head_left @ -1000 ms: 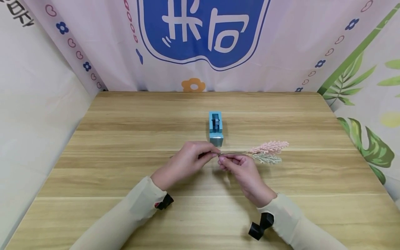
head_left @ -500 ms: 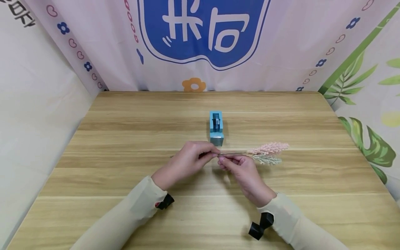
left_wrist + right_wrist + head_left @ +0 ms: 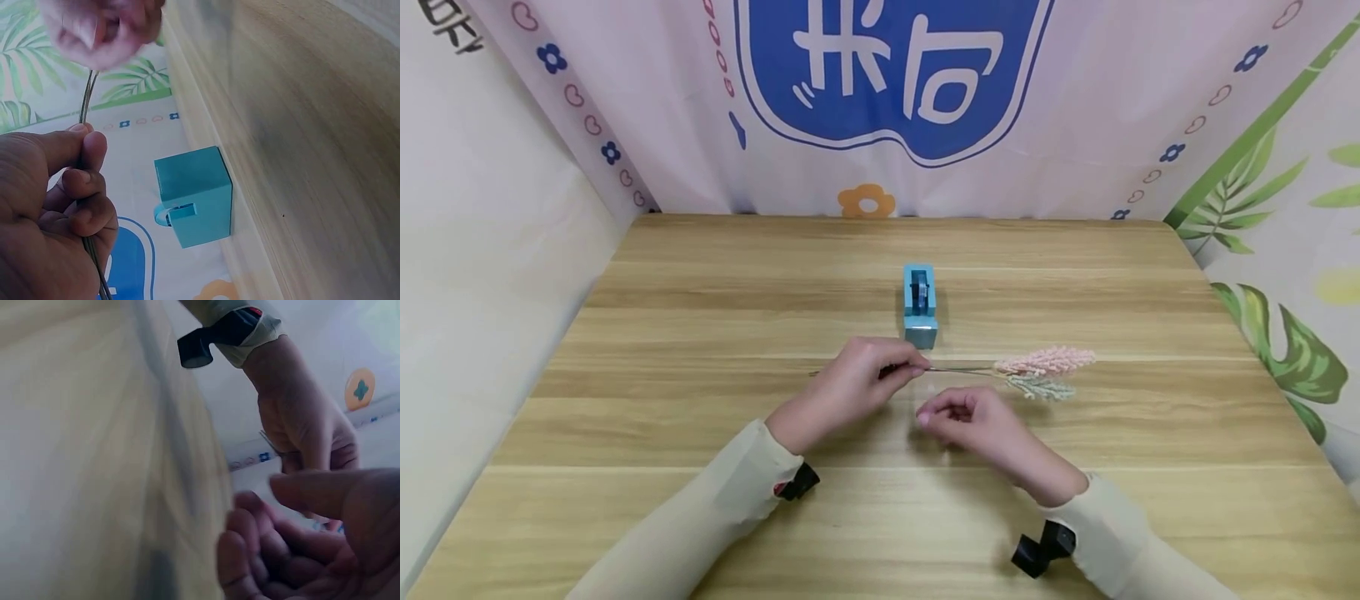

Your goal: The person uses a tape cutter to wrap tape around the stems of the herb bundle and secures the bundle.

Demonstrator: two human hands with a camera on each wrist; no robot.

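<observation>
My left hand (image 3: 857, 379) pinches the thin dark stems (image 3: 962, 369) of two artificial flower sprigs. To its right lie the flower heads, a pink sprig (image 3: 1047, 361) above a pale green sprig (image 3: 1041, 387). In the left wrist view the stems (image 3: 87, 100) pass between thumb and forefinger and under the curled fingers. Below the stems is my right hand (image 3: 977, 421), apart from them, its fingers curled and thumb near the forefinger. Whether anything thin or clear is between those fingertips cannot be told. A blue tape dispenser (image 3: 920, 304) stands just beyond the left fingertips.
The wooden table (image 3: 700, 317) reaches back to a printed cloth backdrop (image 3: 1075, 108). A white cloth (image 3: 490, 250) hangs at the left and a leaf-patterned cloth (image 3: 1285, 292) at the right. A black wrist camera (image 3: 1045, 548) sits on the right sleeve.
My right hand has let go of the stems and moved down toward me. The left hand keeps its grip, and the sprigs have dipped slightly. The dispenser has stayed in place.
</observation>
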